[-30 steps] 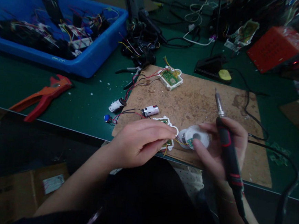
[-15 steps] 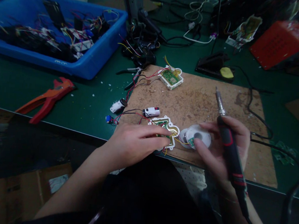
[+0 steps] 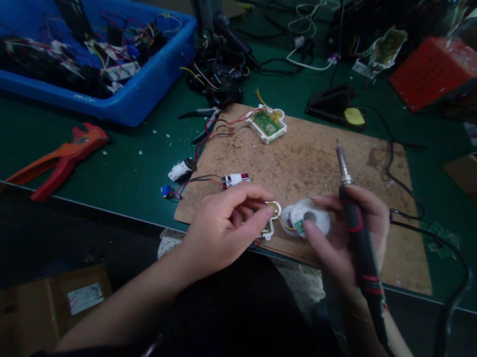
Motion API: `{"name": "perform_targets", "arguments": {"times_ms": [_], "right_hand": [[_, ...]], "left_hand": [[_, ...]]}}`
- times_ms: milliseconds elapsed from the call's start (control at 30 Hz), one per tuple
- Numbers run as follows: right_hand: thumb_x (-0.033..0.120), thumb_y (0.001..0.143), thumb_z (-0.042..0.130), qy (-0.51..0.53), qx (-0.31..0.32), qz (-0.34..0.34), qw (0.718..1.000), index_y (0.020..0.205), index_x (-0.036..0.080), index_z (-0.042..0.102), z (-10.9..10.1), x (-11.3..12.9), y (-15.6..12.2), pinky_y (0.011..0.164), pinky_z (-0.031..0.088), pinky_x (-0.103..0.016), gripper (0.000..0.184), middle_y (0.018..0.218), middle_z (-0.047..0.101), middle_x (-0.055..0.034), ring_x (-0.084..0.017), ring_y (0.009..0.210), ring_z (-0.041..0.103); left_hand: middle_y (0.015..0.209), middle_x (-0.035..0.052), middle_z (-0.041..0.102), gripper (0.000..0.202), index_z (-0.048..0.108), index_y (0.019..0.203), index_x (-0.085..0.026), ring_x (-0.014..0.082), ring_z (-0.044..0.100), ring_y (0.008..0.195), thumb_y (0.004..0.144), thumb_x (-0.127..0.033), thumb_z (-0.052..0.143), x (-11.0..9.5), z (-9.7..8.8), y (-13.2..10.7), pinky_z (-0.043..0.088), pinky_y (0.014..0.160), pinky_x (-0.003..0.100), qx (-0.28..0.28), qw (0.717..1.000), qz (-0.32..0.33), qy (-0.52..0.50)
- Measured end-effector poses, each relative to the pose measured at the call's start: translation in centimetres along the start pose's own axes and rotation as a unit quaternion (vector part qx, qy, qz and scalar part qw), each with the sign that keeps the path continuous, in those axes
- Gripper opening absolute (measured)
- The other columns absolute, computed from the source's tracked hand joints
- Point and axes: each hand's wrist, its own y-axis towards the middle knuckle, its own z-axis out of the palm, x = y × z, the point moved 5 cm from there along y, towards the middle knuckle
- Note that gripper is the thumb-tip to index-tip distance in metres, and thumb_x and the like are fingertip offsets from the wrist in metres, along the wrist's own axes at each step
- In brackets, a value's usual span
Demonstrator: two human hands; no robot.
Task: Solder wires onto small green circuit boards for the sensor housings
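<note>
My left hand is over a white housing with a circuit board in it, hiding most of it. Thumb and forefinger pinch thin wires, which run to a small green circuit board. My right hand holds that small board at its fingertips. A black soldering iron rests in the same hand, its tip pointing up and away. Just behind the small board stands a spool of solder. A white battery with leads lies beyond my left hand.
A second housing sits on the brown board. Left are red-handled cutters, a blue bin of wired parts and another battery. A black iron stand and a red box are at back right.
My left hand has turned and closed its thumb and forefinger on the wires, covering more of the housing. My right hand keeps its hold; the whole view has shifted slightly left.
</note>
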Motion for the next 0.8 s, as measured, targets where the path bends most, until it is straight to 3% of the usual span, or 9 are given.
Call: {"name": "perform_targets", "arguments": {"times_ms": [133,300,400,700,800], "right_hand": [[0.021,0.073,0.086,-0.005,-0.004,-0.003,1.0,0.136,0.038,0.053,-0.1,-0.1,0.0,0.1,0.057,-0.053,0.073,0.111,0.075,-0.0017,-0.025,0.104,0.072],[0.02,0.074,0.086,-0.003,0.002,-0.015,1.0,0.136,0.035,0.054,-0.1,0.1,0.0,0.099,0.059,-0.051,0.071,0.112,0.074,-0.0029,-0.025,0.103,0.073],[0.018,0.074,0.085,-0.005,0.005,-0.005,1.0,0.137,0.035,0.053,0.0,0.2,0.0,0.099,0.06,-0.051,0.073,0.113,0.074,-0.0034,-0.025,0.104,0.074],[0.017,0.074,0.085,-0.007,0.006,-0.001,1.0,0.138,0.036,0.052,0.0,0.1,-0.1,0.098,0.06,-0.052,0.074,0.112,0.074,-0.0038,-0.026,0.106,0.073],[0.016,0.075,0.085,-0.007,0.007,-0.006,1.0,0.138,0.036,0.053,0.0,0.2,-0.1,0.097,0.06,-0.051,0.074,0.112,0.074,-0.0038,-0.025,0.106,0.073]], "left_hand": [[0.081,-0.0004,0.072,0.004,0.074,0.096,-0.019,0.0091,0.061,0.063,0.096,-0.02,0.07,-1.0,0.3,0.4,0.045,0.052,0.02,0.018,0.998,0.048,0.041],[0.082,-0.0012,0.072,0.009,0.071,0.088,-0.02,0.0119,0.061,0.07,0.097,-0.018,0.068,-2.1,0.7,0.6,0.052,0.074,0.028,0.05,0.991,0.095,0.076],[0.083,-0.0016,0.072,0.009,0.069,0.087,-0.02,0.0132,0.061,0.073,0.095,-0.017,0.069,-2.2,1.0,0.6,0.051,0.08,0.031,0.057,0.991,0.097,0.07],[0.081,-0.0003,0.072,0.008,0.073,0.084,-0.02,0.016,0.065,0.081,0.091,-0.019,0.075,-1.9,1.4,0.7,0.048,0.08,0.033,0.053,0.995,0.076,0.037],[0.088,0.002,0.069,0.004,0.076,0.087,-0.021,0.0171,0.065,0.087,0.09,-0.019,0.076,-1.7,1.3,0.6,0.049,0.082,0.033,0.043,0.996,0.066,0.035]]}}
